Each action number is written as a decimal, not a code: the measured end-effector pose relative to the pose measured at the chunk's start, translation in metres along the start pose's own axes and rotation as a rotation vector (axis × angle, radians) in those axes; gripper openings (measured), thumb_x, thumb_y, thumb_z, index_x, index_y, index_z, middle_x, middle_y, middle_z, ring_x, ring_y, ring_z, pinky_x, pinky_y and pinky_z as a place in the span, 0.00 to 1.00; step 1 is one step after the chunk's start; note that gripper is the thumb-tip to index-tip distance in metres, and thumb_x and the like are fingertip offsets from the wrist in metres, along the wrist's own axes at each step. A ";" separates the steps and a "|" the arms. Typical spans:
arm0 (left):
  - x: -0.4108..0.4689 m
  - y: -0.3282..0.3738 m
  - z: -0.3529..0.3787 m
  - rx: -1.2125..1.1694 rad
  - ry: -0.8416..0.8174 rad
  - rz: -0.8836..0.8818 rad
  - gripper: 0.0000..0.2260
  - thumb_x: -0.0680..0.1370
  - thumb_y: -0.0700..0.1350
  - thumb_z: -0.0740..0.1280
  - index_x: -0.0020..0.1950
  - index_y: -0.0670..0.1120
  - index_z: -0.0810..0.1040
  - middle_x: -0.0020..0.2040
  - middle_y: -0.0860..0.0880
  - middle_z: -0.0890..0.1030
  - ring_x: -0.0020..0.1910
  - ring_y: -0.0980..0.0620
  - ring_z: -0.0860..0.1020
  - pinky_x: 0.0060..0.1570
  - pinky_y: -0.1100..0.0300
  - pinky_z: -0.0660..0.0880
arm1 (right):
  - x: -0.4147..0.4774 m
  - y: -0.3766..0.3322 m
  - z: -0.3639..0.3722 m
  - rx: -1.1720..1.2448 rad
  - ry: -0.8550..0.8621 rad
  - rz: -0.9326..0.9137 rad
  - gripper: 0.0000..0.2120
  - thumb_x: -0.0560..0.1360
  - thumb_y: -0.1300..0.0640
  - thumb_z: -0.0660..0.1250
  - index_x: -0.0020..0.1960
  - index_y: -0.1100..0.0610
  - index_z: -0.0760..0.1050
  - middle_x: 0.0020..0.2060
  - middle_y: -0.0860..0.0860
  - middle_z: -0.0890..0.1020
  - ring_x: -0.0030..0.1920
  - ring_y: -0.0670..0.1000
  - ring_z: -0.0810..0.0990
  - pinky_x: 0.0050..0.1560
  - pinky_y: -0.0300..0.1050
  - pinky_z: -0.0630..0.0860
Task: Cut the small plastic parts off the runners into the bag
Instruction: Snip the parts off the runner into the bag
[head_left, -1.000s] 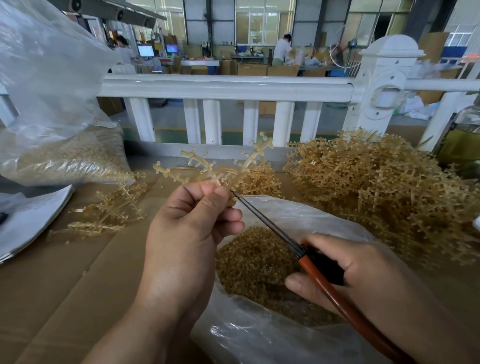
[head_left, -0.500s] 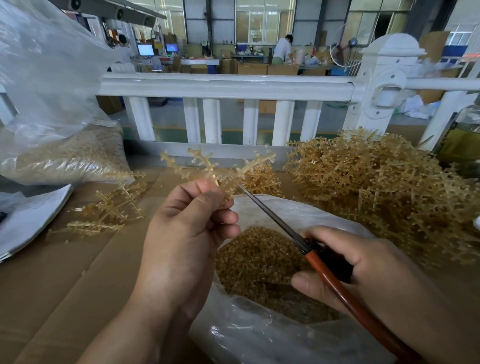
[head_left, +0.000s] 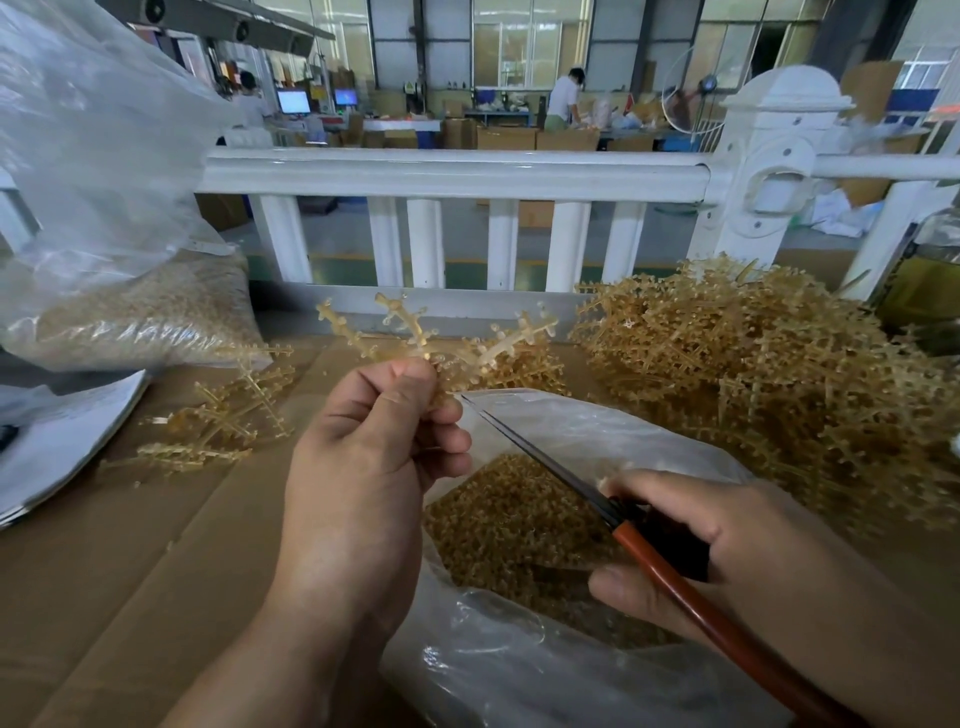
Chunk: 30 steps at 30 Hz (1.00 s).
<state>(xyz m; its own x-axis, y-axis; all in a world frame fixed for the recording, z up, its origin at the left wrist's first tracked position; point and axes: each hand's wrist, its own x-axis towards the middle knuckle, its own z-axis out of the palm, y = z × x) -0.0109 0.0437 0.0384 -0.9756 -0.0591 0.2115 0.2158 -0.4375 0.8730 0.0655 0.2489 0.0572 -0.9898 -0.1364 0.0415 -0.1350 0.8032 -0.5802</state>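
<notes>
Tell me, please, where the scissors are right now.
In the head view, the scissors are in the right hand, lower right, above the open bag, tips beside the left hand holding the runner.

No legible text, label, brand or number; the paper sheets (head_left: 62, 431) at the left edge carry faint lines of print, too small and blurred to read; the two monitors (head_left: 293, 101) far back show blue screens, content not resolvable.
</notes>
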 end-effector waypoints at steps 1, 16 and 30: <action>0.000 -0.001 -0.001 0.018 0.004 0.008 0.11 0.80 0.46 0.68 0.38 0.52 0.83 0.35 0.47 0.79 0.33 0.52 0.78 0.32 0.61 0.77 | 0.000 -0.001 0.000 0.006 0.007 -0.003 0.32 0.58 0.17 0.60 0.58 0.29 0.70 0.45 0.32 0.81 0.44 0.33 0.80 0.49 0.27 0.73; -0.004 -0.004 0.003 -0.105 -0.120 -0.129 0.04 0.72 0.46 0.69 0.40 0.46 0.81 0.34 0.48 0.76 0.31 0.53 0.75 0.29 0.62 0.74 | 0.002 -0.005 0.009 0.005 0.056 0.056 0.27 0.62 0.19 0.58 0.55 0.30 0.70 0.44 0.32 0.81 0.43 0.34 0.81 0.41 0.39 0.80; -0.008 -0.003 0.006 -0.103 -0.110 -0.127 0.05 0.71 0.47 0.69 0.36 0.52 0.84 0.33 0.48 0.78 0.30 0.54 0.76 0.29 0.63 0.75 | 0.002 -0.008 0.012 -0.047 0.090 0.062 0.28 0.61 0.18 0.56 0.56 0.29 0.68 0.44 0.28 0.79 0.45 0.31 0.79 0.37 0.35 0.75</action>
<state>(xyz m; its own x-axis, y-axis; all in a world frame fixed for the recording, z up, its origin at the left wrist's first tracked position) -0.0037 0.0509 0.0372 -0.9832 0.0984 0.1537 0.0800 -0.5249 0.8474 0.0654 0.2353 0.0528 -0.9962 -0.0348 0.0804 -0.0732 0.8350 -0.5453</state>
